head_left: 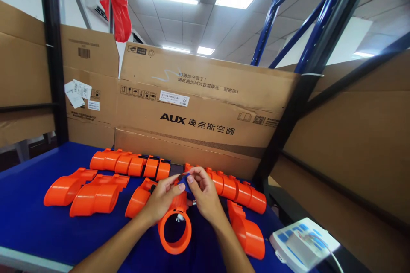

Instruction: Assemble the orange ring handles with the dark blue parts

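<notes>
Both my hands meet over an orange plastic tube part [174, 230] whose round opening faces me on the blue table [28, 217]. My left hand [163, 198] is closed around the upper end of the orange part. My right hand [203, 194] pinches a small blue piece [186, 186] at the top of that part. What else the fingers cover is hidden.
Several more orange parts lie around: two at the left [92, 196], a row along the back [128, 164], another row [240, 190] and one piece [248, 232] at the right. A white and blue device [303, 243] sits at the right edge. Cardboard boxes [205, 111] wall the back.
</notes>
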